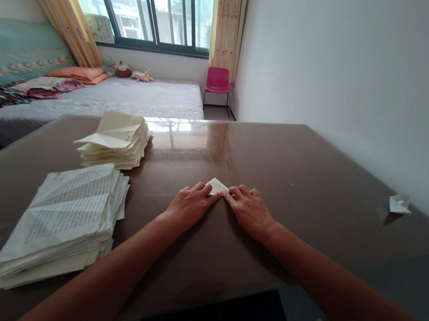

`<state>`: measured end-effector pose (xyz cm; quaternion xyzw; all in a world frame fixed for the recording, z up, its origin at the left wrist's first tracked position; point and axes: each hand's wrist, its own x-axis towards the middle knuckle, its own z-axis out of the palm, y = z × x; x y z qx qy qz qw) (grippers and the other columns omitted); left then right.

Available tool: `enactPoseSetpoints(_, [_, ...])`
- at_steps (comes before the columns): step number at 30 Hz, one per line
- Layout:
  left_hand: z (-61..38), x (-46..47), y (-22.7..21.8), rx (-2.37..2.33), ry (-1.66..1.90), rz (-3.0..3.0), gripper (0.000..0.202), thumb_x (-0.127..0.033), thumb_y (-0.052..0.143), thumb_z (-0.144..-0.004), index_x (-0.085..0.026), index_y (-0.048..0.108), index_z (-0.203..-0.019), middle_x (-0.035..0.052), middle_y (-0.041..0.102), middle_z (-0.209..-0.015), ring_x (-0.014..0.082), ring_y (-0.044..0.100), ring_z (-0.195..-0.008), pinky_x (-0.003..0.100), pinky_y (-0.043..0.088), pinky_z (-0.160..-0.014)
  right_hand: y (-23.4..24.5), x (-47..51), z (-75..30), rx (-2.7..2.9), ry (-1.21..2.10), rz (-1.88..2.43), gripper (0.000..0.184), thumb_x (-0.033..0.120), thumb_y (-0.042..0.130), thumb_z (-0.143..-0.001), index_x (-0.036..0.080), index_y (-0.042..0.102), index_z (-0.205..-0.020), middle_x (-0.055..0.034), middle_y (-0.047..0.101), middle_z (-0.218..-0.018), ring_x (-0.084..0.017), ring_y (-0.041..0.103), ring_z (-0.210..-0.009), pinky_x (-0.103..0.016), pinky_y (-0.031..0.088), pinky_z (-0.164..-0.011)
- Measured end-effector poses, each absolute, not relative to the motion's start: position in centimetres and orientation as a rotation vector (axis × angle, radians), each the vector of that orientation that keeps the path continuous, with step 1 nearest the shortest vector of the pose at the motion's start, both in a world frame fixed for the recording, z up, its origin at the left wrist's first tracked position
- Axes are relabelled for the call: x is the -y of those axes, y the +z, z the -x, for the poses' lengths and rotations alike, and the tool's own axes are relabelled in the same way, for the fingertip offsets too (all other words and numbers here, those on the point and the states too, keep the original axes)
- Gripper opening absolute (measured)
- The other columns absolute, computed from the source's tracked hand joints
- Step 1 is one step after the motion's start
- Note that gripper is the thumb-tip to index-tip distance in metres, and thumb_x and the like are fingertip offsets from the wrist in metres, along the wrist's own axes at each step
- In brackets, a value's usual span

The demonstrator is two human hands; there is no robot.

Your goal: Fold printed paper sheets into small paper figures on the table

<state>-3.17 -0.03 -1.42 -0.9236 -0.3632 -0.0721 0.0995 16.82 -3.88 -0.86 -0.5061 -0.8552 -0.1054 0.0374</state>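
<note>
Paper stacks on the table left of the paper piece, bed behind

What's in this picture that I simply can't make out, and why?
All in the head view:
Folded paper: near part, partly covered by the left hand and right hand.
White stack: its words, print too small.
Clock: exact time, too small and blurred.
Bed: left end, cut off by the picture's edge.

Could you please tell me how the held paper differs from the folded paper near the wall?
The left hand and right hand touch the held paper; neither touches the folded paper. The held paper looks nearly flat; the folded paper stands with raised parts. Both are small, pale and on the table.
</note>
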Motion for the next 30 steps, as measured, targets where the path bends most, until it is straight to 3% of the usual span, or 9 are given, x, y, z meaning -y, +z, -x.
enactPoseSetpoints(9, [3.8,0.7,-1.1,1.109,-0.061,2.682,0.042,-0.022,0.044,-0.093,-0.027,0.041,-0.135,0.0055,0.057,-0.113,0.022,0.049,-0.105,0.034,0.045,-0.074,-0.7,4.8,-18.3,2.574,-0.393,1.696,0.038,0.017,0.036,-0.095,0.016,0.049,-0.13,-0.0143,0.059,-0.116,-0.028,0.046,-0.105,-0.039,0.032,-0.074])
enactPoseSetpoints(15, [3.9,1.5,-0.3,1.18,0.048,2.59,0.037,-0.021,0.044,-0.093,-0.022,0.05,-0.129,0.0078,0.06,-0.111,0.023,0.053,-0.104,0.035,0.045,-0.076,-0.8,4.9,-18.4,2.576,-0.384,1.719,0.036,0.018,0.035,-0.096,0.017,0.049,-0.129,-0.0132,0.059,-0.117,-0.027,0.047,-0.106,-0.037,0.035,-0.074])
enactPoseSetpoints(20, [3.8,1.8,1.3,1.309,0.183,2.511,0.029,-0.013,0.044,-0.09,-0.013,0.064,-0.11,0.013,0.063,-0.103,0.0276,0.055,-0.101,0.039,0.045,-0.074,0.3,3.9,-18.4,2.676,-0.3,1.69,0.031,0.017,0.038,-0.094,0.016,0.057,-0.119,-0.0138,0.059,-0.116,-0.025,0.05,-0.106,-0.032,0.04,-0.07])
enactPoseSetpoints(25, [2.1,1.3,2.7,1.315,0.21,2.517,0.023,-0.012,0.048,-0.087,-0.011,0.07,-0.081,0.0154,0.063,-0.096,0.0315,0.054,-0.1,0.044,0.045,-0.075,3.3,2.5,-17.9,2.845,-0.14,1.666,0.027,0.016,0.043,-0.09,0.016,0.067,-0.103,-0.014,0.063,-0.111,-0.024,0.057,-0.1,-0.028,0.043,-0.065])
enactPoseSetpoints(30, [0.2,-0.3,1.8,1.02,0.017,2.813,0.023,-0.015,0.045,-0.091,-0.016,0.066,-0.099,0.0099,0.061,-0.102,0.0232,0.054,-0.1,0.033,0.047,-0.074,5.1,0.0,-17.6,2.913,0.109,1.765,0.022,0.022,0.054,-0.082,0.019,0.073,-0.093,-0.0119,0.07,-0.099,-0.024,0.065,-0.087,-0.027,0.041,-0.062])
